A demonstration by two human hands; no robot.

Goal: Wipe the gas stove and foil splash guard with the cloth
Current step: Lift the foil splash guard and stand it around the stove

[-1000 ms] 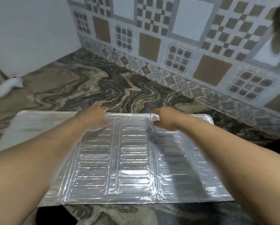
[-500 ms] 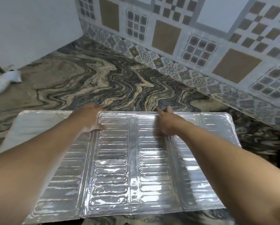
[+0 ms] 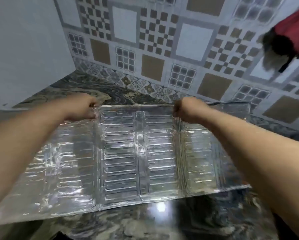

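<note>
The foil splash guard (image 3: 122,153) is a ribbed silver panel with folds, spread across the marble counter and tilted up at its far edge. My left hand (image 3: 81,108) grips the far edge near the left fold. My right hand (image 3: 188,110) grips the same edge near the right fold. Both fists are closed on the foil rim. No cloth and no gas stove show in this view.
The marbled counter (image 3: 145,220) runs under the guard to a patterned tile wall (image 3: 154,49) behind. A plain white wall (image 3: 24,49) closes the left corner. A red and dark cloth-like thing (image 3: 287,38) hangs at the upper right.
Both hands went from resting on the guard's far edge to gripping it, and that edge has risen off the counter. The view has tipped upward toward the wall.
</note>
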